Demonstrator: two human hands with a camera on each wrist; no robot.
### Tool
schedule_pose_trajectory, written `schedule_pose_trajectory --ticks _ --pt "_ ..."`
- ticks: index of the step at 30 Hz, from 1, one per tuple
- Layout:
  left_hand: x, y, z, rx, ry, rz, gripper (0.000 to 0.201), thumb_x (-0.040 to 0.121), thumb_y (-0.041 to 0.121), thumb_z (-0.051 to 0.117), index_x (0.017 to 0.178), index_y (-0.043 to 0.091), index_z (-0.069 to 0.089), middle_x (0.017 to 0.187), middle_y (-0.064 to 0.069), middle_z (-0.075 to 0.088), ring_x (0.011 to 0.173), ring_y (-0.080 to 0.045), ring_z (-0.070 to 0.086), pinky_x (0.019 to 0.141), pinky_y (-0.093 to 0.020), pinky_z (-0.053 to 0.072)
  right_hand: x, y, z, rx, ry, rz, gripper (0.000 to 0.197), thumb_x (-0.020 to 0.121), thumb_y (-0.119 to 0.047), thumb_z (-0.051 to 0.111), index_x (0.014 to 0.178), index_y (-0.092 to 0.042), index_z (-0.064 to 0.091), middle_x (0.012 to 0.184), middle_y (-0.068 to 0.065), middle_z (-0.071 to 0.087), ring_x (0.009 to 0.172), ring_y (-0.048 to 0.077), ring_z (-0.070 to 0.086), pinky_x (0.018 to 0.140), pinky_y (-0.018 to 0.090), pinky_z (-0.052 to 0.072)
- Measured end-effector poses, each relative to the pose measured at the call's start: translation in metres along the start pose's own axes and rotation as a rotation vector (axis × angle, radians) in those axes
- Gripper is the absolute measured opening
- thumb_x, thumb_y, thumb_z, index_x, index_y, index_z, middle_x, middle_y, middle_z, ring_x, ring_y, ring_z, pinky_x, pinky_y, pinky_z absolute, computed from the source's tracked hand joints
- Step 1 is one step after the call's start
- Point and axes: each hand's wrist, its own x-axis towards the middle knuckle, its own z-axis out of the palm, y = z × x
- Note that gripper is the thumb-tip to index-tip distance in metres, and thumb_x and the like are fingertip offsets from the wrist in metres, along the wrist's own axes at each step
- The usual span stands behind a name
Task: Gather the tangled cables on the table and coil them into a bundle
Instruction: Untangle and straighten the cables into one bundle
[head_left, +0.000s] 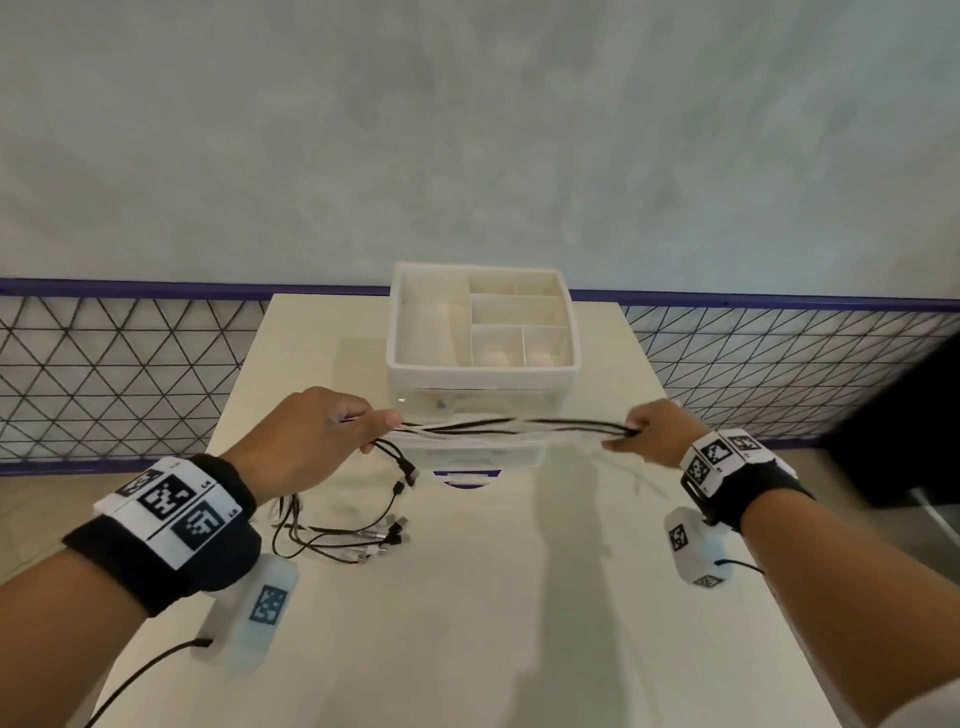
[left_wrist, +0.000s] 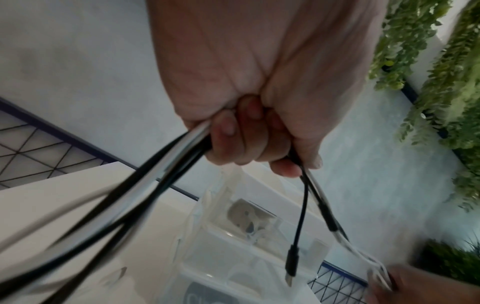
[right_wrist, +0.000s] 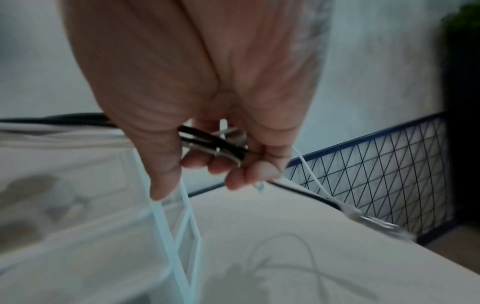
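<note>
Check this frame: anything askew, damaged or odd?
Nothing damaged. The cables are stretched between left hand and right hand, not yet coiled; loose connector ends trail on the table.

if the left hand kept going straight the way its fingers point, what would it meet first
Probably the right hand. The left hand points right along the cables stretched between them, in front of the organiser; depth there is uncertain.
</note>
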Motion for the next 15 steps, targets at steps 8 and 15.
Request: schedule_pose_trajectory --ticks 8,15 --pt "0.005 0.042 0.044 -0.151 -0.082 0.05 0.04 0.105 0.039 0.032 0.092 0.018 0.064 0.08 0.001 0.059 0.073 -0.02 0.054 0.062 -0.031 0.042 -0.028 -0.022 -0.003 0.158 0.136 -0.047 0.042 0.091 -0.028 0.068 0.127 -0.008 0.059 0.131 0.013 0.062 0.115 0.029 0.062 0.095 0.036 0.046" --pt "0.0 0.085 0.123 -0.079 -0.234 0.194 0.024 0.102 0.028 0.034 0.105 0.01 0.05 0.1 -0.006 0.068 0.09 -0.025 0.065 0.075 -0.035 0.051 -0.092 -0.09 0.047 0.911 -0.41 0.051 0.074 0.096 -0.067 0.032 0.09 -0.005 0.071 0.081 0.016 0.072 0.068 0.027 0.068 0.062 0.03 0.055"
